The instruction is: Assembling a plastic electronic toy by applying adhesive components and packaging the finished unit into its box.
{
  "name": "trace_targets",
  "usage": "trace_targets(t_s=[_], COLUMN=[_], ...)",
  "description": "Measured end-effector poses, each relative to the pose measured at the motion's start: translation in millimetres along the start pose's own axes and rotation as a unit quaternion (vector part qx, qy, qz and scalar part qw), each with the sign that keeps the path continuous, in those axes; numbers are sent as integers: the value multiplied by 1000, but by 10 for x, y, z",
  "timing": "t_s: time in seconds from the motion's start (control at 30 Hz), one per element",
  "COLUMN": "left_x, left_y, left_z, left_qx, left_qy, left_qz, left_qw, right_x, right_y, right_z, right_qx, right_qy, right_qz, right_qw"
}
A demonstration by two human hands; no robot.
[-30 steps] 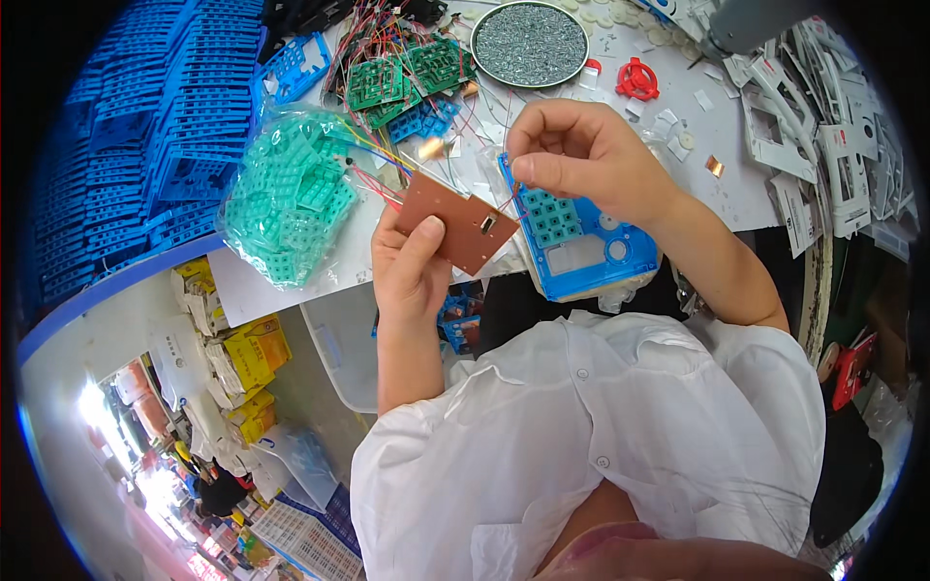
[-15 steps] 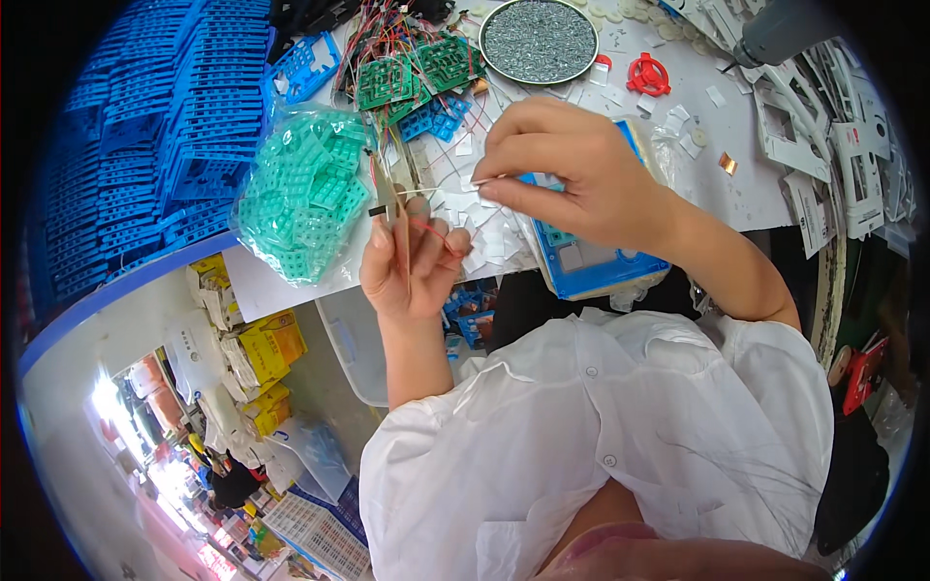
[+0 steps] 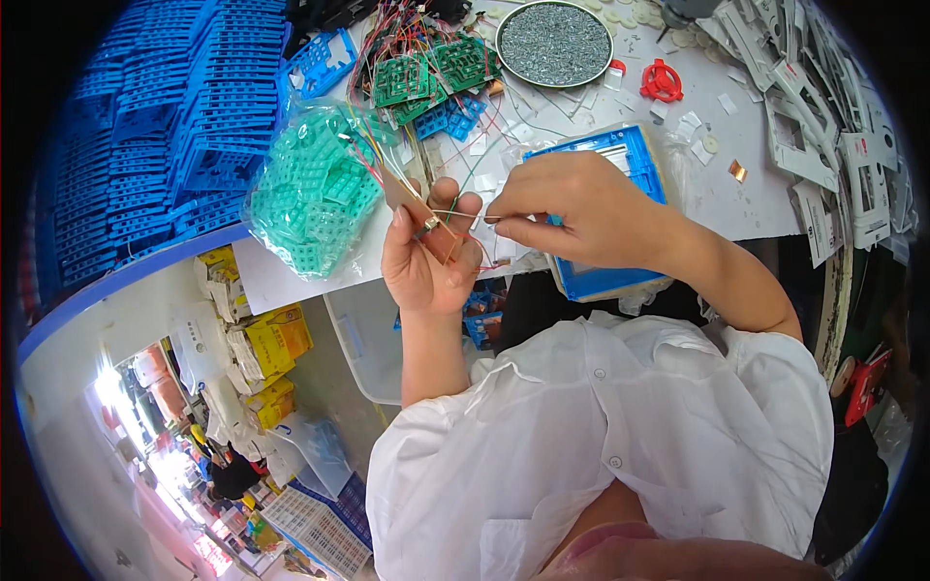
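My left hand is raised over the table's near edge, its fingers closed around a small brown circuit board. The board is tilted, with several thin coloured wires trailing from it. Between thumb and fingertips, my right hand pinches the end of a pale wire that runs across to the board. Below the right hand lies a blue plastic casing, partly covered by that hand and forearm. Left of the board sits a clear bag of green keypads.
Stacked blue casings fill the far left. Green circuit boards with tangled wires lie at the back, beside a round dish of small metal parts. A red plastic ring and white panels are to the right.
The board in my left hand has turned from nearly edge-on to show more of its brown face. My right hand has come lower, still pinching a wire, and uncovers more of the blue casing's far side.
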State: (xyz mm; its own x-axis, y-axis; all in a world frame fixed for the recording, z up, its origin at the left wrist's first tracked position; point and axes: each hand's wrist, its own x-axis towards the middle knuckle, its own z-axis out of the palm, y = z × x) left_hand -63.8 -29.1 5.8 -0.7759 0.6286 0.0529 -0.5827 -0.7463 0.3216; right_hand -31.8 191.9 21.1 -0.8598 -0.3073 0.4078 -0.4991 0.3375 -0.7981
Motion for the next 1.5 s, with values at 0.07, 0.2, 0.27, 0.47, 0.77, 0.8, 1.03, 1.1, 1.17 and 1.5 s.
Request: trace_targets(t_s=[0.07, 0.2, 0.27, 0.47, 0.77, 0.8, 1.03, 1.1, 1.17, 1.5], left_x=[18, -13, -58, -37, 6, 9, 67, 41, 27, 49], left_y=[13, 52, 28, 6, 92, 117, 198, 207, 215, 206], left_z=[-69, -185, -171, -116, 1, -14, 22, 41, 49, -21], left_qx=[-22, -16, -30, 34, 245, 254, 291, 309, 308, 269], left_qy=[-28, -26, 18, -27, -42, -57, -69, -63, -90, -74], left_qz=[-5, -22, -25, 11, 126, 123, 115, 97, 68, 66], left_qw=[999, 999, 999, 999, 960, 958, 947, 944, 945, 958], right_x=[-22, 20, 92, 190, 132, 125, -9, -43, -91, -706], right_y=[-31, -74, -18, -4, -81, -85, 83, 70, 27, -190], right_z=[-13, -142, -167, -113, -41, -55, -87, -117, -201, -570], right_qx=[1, -27, -33, 325, 365, 414, 676, 671, 636, 475], right_qy=[15, 116, 169, -46, -135, -128, -161, -181, -203, -221], right_qz=[-12, -78, -103, 243, 278, 298, 276, 276, 298, 381], right_qw=[1000, 990, 980, 913, 878, 851, 664, 664, 682, 762])
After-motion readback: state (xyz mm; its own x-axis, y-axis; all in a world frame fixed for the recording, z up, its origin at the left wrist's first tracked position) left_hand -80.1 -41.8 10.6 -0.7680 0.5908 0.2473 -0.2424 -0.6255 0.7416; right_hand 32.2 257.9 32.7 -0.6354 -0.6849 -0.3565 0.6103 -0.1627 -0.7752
